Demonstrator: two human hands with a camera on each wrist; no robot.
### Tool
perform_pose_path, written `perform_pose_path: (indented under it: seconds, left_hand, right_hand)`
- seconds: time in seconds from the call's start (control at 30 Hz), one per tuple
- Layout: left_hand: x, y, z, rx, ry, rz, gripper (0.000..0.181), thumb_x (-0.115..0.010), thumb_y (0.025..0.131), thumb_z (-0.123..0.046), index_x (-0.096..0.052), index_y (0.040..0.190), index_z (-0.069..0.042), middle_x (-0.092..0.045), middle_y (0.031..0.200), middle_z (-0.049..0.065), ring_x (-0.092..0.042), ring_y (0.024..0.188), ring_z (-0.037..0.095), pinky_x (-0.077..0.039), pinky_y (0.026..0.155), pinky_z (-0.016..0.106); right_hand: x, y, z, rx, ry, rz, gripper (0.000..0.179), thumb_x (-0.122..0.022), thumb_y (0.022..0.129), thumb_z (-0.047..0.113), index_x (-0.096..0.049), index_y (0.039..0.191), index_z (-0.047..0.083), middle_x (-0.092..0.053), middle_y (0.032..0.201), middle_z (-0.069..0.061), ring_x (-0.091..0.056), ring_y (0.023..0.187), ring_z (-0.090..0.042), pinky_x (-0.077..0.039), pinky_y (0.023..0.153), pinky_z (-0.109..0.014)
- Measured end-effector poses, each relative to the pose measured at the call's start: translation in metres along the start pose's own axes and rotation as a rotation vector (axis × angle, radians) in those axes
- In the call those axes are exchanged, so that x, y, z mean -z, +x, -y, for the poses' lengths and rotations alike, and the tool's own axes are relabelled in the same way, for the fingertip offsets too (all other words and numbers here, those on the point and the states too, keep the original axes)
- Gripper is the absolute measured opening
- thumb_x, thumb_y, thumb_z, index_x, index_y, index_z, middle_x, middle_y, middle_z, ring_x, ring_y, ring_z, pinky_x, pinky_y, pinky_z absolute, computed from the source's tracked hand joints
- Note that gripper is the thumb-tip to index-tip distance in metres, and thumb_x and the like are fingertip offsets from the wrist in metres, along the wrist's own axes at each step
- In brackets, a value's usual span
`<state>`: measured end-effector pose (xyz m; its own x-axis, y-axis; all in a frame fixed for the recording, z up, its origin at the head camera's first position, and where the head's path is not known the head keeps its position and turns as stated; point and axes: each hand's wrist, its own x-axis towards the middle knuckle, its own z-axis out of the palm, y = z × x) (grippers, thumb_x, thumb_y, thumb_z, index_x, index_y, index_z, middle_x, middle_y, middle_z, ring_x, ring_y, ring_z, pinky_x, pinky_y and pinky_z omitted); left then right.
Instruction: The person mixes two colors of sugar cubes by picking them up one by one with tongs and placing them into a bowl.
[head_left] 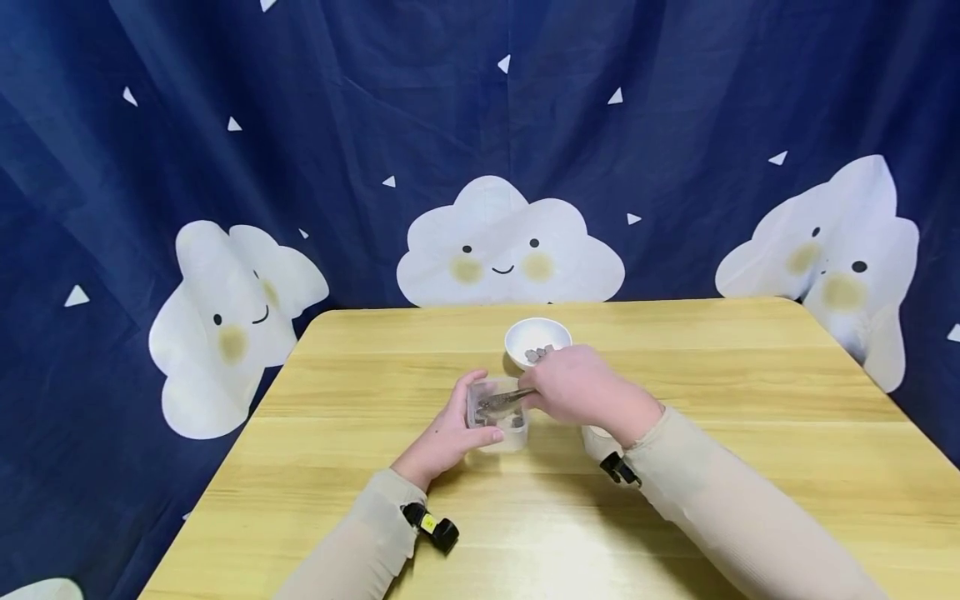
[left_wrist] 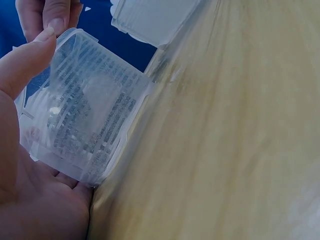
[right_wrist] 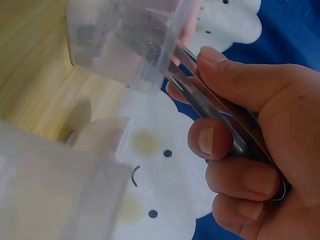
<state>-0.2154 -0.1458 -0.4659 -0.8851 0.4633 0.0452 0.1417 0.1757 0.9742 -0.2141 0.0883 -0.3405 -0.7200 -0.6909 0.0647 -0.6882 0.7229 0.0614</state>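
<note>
My left hand [head_left: 442, 440] holds a clear plastic container [head_left: 504, 442] on the table, thumb at the near side and fingers round the far side. A few dark grey pieces show inside it. In my right hand [head_left: 585, 390] is a pair of metal tongs [right_wrist: 220, 107], gripped between thumb and curled fingers. The ends of the tongs reach down into the container; whether they pinch a piece cannot be made out. Just behind the right hand stands a white bowl [head_left: 529, 332] with several grey chunks [head_left: 537, 354] in it, partly hidden by that hand.
A second translucent container [head_left: 594, 443] stands under my right wrist, mostly covered by the arm; its wall [right_wrist: 55, 190] looms close in the right wrist view. The wooden table [head_left: 375, 367] ends at the back against a blue curtain [head_left: 420, 100] with cloud faces.
</note>
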Motion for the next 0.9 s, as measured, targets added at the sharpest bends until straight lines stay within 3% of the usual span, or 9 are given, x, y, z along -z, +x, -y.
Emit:
perform_pose_path:
  seconds: [0.13,0.3,0.43,0.53,0.63,0.9]
  left_hand:
    - [-0.001,0.001,0.0,0.015,-0.027,0.011,0.101,-0.08,0.086,-0.01,-0.011,0.161,-0.019,-0.037,0.156,0.006,-0.053,0.129,0.028,-0.041,0.11,0.045]
    - [-0.001,0.003,-0.001,0.03,-0.041,0.014,0.101,-0.081,0.086,-0.011,-0.013,0.16,-0.026,-0.04,0.152,0.011,-0.056,0.126,0.031,-0.044,0.108,0.045]
    - [-0.002,0.003,-0.003,0.037,-0.014,-0.004,0.101,-0.082,0.085,-0.015,-0.016,0.159,-0.031,-0.039,0.155,0.008,-0.055,0.126,0.029,-0.044,0.107,0.045]
    - [-0.003,0.002,-0.003,0.037,-0.028,-0.002,0.101,-0.082,0.085,-0.014,-0.015,0.16,-0.027,-0.035,0.157,0.007,-0.056,0.125,0.031,-0.048,0.103,0.043]
    - [-0.004,0.002,-0.002,0.036,-0.059,0.006,0.102,-0.081,0.085,-0.011,-0.013,0.16,-0.023,-0.035,0.156,0.009,-0.057,0.123,0.032,-0.051,0.1,0.04]
    - [-0.003,0.0,-0.001,0.035,-0.043,-0.021,0.102,-0.083,0.083,-0.013,-0.017,0.158,-0.029,-0.036,0.156,0.006,-0.055,0.126,0.03,-0.046,0.105,0.043]
  right_hand:
    - [0.001,-0.01,-0.008,-0.004,0.034,-0.09,0.014,-0.077,0.09,0.038,-0.069,0.081,0.03,-0.061,0.069,0.014,-0.058,0.061,-0.012,-0.046,0.05,-0.037]
    - [0.007,-0.025,-0.022,-0.023,0.086,-0.179,0.012,-0.077,0.09,0.036,-0.069,0.086,0.028,-0.063,0.073,0.012,-0.059,0.062,-0.013,-0.043,0.047,-0.035]
    - [0.011,-0.038,-0.034,-0.031,0.129,-0.254,0.011,-0.076,0.092,0.031,-0.077,0.1,0.024,-0.071,0.083,0.009,-0.067,0.07,-0.016,-0.048,0.05,-0.039]
    - [0.011,-0.046,-0.043,-0.055,0.162,-0.307,0.015,-0.075,0.092,0.028,-0.078,0.105,0.021,-0.073,0.089,0.008,-0.07,0.076,-0.018,-0.052,0.055,-0.042]
    - [0.009,-0.053,-0.053,-0.11,0.183,-0.326,0.014,-0.074,0.094,0.027,-0.077,0.105,0.019,-0.073,0.09,0.007,-0.069,0.077,-0.019,-0.054,0.06,-0.045]
    - [0.0,-0.055,-0.072,-0.292,0.18,-0.303,0.022,-0.069,0.097,0.031,-0.076,0.114,0.018,-0.076,0.105,-0.002,-0.072,0.091,-0.031,-0.054,0.071,-0.056]
